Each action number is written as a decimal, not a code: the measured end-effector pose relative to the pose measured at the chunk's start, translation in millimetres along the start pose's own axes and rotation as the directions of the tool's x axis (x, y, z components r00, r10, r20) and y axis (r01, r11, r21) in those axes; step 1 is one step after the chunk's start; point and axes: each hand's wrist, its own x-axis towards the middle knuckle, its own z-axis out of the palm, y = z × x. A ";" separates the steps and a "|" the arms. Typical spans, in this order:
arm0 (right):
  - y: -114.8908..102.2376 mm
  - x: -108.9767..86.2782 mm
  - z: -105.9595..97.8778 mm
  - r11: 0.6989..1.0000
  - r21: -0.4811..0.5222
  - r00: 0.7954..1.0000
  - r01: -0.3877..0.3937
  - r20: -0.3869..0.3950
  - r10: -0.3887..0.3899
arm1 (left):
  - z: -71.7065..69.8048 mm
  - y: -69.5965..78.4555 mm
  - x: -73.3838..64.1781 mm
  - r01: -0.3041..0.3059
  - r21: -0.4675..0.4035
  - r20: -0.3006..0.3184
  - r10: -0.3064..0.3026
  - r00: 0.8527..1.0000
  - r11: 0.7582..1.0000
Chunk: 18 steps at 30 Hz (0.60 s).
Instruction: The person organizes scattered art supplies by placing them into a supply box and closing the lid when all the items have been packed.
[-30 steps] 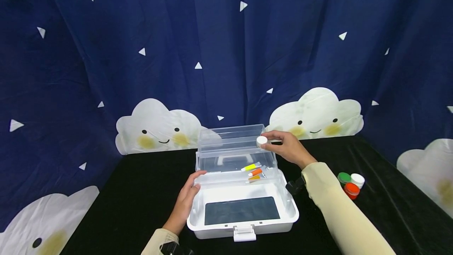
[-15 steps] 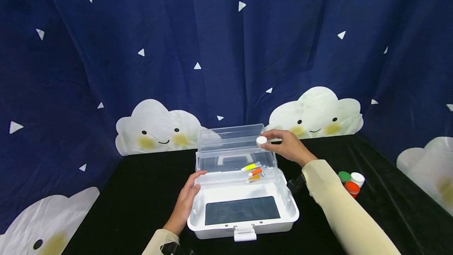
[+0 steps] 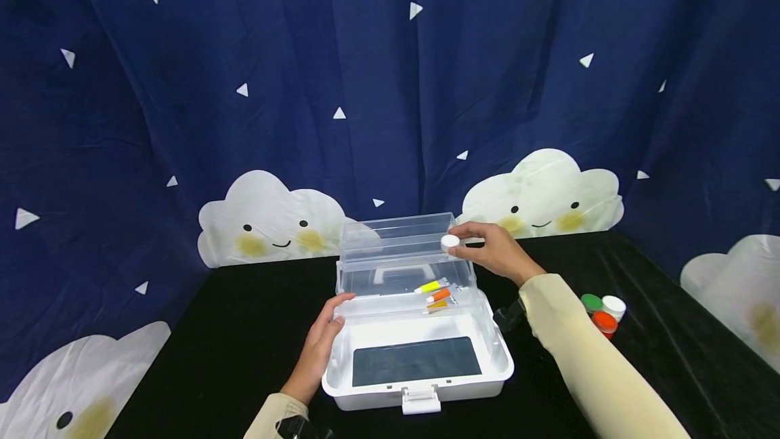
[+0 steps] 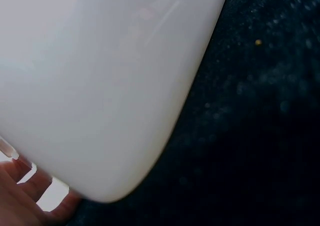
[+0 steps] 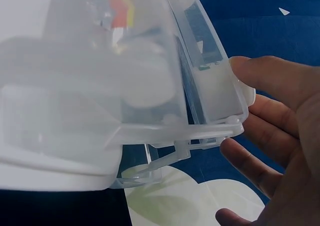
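Held a small round white-lidded jar [image 3: 449, 242] pinched between thumb and fingers of the right hand [image 3: 496, 253], at the right end of the raised clear plastic upper tray [image 3: 390, 247]. Could not tell whether to call the jar seated or just above the tray floor. Rested the left hand [image 3: 318, 344], fingers fairly straight, against the left side of the open white plastic box [image 3: 365, 400].

Might have toppled the jar over the tray's end by letting go off-centre. Could also have jolted the yellow tube [image 3: 431, 286] and orange tube [image 3: 439, 295] loose below, through pressing too hard on the thin hinged tray. Risked sliding the box on the black cloth [image 3: 256, 330] with so light a steadying touch. Might have brushed the green-lidded jar [image 3: 592, 302] and red-lidded jar [image 3: 604, 320] with the cream right sleeve [image 3: 579, 351], given such closeness.
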 end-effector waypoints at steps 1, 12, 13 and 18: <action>0.2 0.1 -0.1 1.000 0.000 1.000 0.003 -0.001 -0.003 | 0.1 -0.3 0.0 -0.004 0.001 -0.001 0.004 1.000 1.000; 1.7 -1.1 -1.6 1.000 0.003 1.000 0.015 -0.006 -0.015 | -0.1 -1.1 0.2 -0.018 0.004 -0.007 0.018 1.000 1.000; 1.9 -1.9 -1.8 1.000 0.001 1.000 0.013 -0.007 -0.013 | 0.0 -1.0 0.2 -0.019 0.003 -0.010 0.019 1.000 1.000; 5.4 -7.1 -3.4 0.999 0.014 0.999 0.036 -0.025 -0.036 | 0.1 -0.4 0.6 -0.018 0.009 -0.013 0.018 1.000 1.000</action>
